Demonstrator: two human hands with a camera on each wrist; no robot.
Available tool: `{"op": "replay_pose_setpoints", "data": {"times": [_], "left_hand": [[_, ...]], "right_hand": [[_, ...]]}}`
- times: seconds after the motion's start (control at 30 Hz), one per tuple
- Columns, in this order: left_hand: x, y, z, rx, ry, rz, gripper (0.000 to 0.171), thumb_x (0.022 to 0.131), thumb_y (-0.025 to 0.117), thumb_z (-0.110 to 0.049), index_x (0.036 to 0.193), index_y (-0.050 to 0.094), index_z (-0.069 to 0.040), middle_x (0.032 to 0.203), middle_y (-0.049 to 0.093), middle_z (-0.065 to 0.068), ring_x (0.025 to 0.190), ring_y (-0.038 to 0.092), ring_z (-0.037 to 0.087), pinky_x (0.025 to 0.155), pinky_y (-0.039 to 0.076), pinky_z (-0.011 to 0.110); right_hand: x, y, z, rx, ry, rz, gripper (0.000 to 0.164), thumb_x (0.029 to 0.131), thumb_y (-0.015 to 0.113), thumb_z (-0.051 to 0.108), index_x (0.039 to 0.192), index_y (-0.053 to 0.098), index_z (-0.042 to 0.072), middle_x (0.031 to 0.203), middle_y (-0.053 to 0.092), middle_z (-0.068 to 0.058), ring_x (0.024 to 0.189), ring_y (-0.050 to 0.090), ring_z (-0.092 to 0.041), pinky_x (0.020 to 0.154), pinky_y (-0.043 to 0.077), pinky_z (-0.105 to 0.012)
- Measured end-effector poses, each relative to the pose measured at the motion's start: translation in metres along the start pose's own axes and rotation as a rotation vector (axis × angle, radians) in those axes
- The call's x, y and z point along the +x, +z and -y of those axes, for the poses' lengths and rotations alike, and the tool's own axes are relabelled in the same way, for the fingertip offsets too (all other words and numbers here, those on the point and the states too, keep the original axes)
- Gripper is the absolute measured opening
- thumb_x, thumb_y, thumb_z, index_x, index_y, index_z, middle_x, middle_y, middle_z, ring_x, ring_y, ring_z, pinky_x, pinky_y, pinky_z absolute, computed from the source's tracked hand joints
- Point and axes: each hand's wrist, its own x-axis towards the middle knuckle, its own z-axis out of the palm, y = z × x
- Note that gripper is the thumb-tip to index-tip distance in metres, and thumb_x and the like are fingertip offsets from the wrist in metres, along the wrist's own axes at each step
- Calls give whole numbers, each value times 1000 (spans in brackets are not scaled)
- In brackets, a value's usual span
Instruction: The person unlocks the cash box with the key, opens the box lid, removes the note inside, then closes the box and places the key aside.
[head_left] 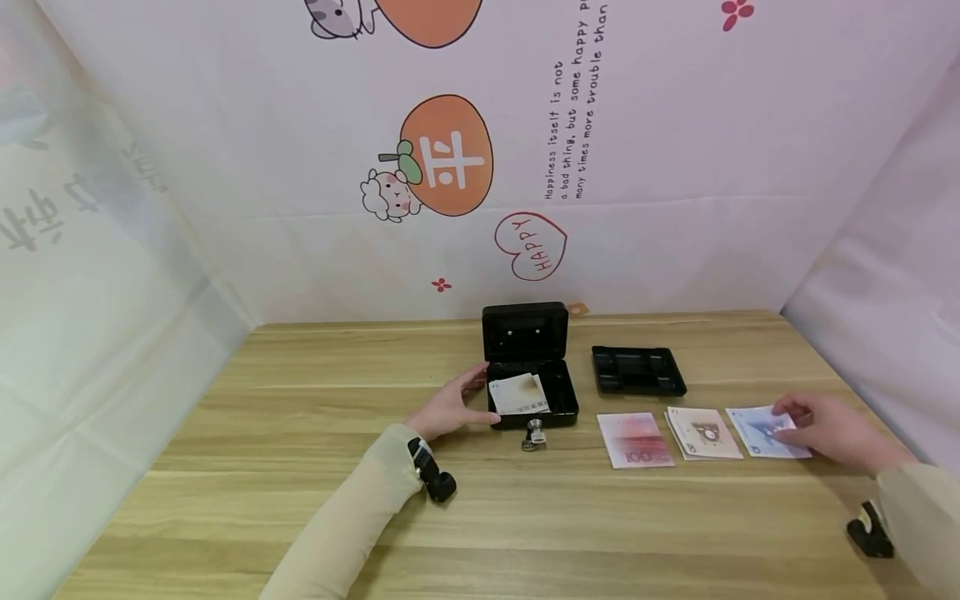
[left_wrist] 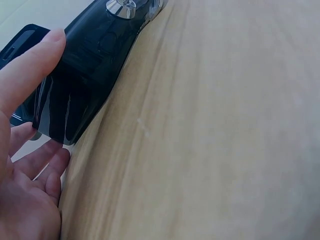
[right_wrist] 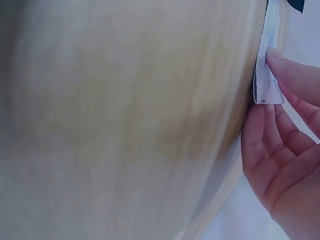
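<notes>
Black, one cash box (head_left: 558, 387) stands on the wood-grain desk (head_left: 247, 433), its single lid (head_left: 525, 333) raised. Within, towards the left, lies one batch of pale notes (head_left: 517, 394); sheets not countable. One metal lock piece (head_left: 535, 435) sits at the box's front. The left hand (head_left: 446, 407) grips the box's near left corner, thumb against the front wall. One compartmented tray (head_left: 639, 372), also black, lies right of the box, apart from it. Three groups of notes form a row nearer the person: red notes (head_left: 636, 440) marked 100, pale brown notes (head_left: 705, 433), overlapping, and blue notes (head_left: 765, 433) at the right end. The right hand (head_left: 836, 429) pinches the blue notes, thumb on top.
</notes>
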Motion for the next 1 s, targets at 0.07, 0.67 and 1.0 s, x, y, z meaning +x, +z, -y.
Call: {"op": "replay_pose_setpoints", "data": {"times": [0.07, 0.67, 1.0], "left_hand": [[0, 0, 0, 2, -2, -1, 90, 79, 78, -22, 151, 24, -17, 149, 37, 10, 136, 37, 27, 112, 30, 43], [0, -1, 1, 8, 10, 2, 91, 79, 78, -24, 151, 24, -17, 149, 37, 10, 135, 37, 27, 112, 30, 43], [1, 0, 2, 6, 0, -4, 91, 78, 79, -25, 151, 25, -18, 150, 37, 9, 135, 37, 27, 112, 30, 43]], "right_hand": [[0, -2, 2, -7, -3, -3, 33, 78, 76, 17, 98, 61, -4, 94, 64, -18, 86, 61, -29, 68, 47, -33], [-2, -12, 7, 27, 50, -81, 46, 87, 68, 30, 111, 58, -8, 111, 58, -34, 86, 64, -31, 64, 44, -24], [1, -20, 25, 283, 60, -107, 52, 95, 58, 29, 127, 44, -9, 96, 60, 16, 79, 49, 16, 64, 49, -20]]}}
